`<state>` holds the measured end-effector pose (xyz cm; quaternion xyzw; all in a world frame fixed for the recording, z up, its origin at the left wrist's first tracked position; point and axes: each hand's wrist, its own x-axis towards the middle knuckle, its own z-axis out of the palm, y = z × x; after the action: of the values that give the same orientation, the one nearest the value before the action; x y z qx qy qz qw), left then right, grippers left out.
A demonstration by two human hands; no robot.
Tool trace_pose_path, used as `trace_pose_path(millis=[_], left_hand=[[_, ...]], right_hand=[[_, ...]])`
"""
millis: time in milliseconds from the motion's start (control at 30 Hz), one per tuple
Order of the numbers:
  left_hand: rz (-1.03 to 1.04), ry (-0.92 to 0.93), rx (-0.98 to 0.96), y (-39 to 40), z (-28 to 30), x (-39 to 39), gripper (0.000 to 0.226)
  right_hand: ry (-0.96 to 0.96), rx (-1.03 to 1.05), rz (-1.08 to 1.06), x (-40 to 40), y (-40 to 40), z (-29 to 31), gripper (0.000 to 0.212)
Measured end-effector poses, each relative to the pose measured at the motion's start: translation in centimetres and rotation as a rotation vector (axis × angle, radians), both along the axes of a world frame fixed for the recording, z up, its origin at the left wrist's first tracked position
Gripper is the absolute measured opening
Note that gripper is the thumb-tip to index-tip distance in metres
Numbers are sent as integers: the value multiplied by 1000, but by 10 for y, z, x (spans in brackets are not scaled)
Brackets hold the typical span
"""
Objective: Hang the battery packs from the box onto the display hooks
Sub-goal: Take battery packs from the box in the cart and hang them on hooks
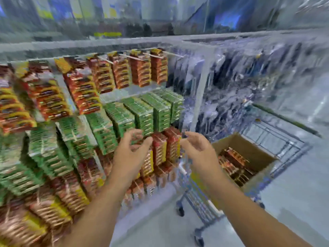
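The frame is blurred by motion. A cardboard box [256, 177] with red and orange battery packs [233, 161] inside sits at the right, on a cart. The display hooks [170, 54] carry rows of orange packs [140, 70], green packs [147, 113] and red‑yellow packs [161, 148]. My left hand [131, 152] is raised in front of the red‑yellow row, fingers loosely curled, with no pack seen in it. My right hand [197, 150] is up beside it, just right of that row, fingers bent, and I see nothing in it.
A wire shopping cart [201, 204] on wheels stands on the pale floor under and behind the box. Right of a white upright [201, 97], dark blister‑packed goods [249, 73] hang. More packs crowd the left edge, close to my left forearm.
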<state>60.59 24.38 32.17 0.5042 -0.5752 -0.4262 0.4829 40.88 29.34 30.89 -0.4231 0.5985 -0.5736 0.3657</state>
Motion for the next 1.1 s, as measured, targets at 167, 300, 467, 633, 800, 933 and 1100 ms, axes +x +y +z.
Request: trace_pose_path(millis=[167,300,467,633,800,933,1100], left_hand=[[-71,-33,69,16,-24,-108,16],[-163,-89,126,11,-45,-169,18],[-247,-107,218,-38,-82,-238,23],[-334,-107,295,-95,-115,-309,20],[-379,-122,331,-124,-129,-361,27],[-352,-138,378,-140,-144,-394,27],[-252,-185,446,-150,-176,-441,32]], right_hand=[[6,51,-113,-107,32,-16,14],[31,107,-188,-181,37,-25,18],[45,174,-320,-257,14,-49,19],[75,277,-426,-318,1,-60,19],[112,377,-461,-373,-12,-70,17],[115,415,-420,-416,-38,-90,17],[120,463,-269,-480,-84,-129,14]])
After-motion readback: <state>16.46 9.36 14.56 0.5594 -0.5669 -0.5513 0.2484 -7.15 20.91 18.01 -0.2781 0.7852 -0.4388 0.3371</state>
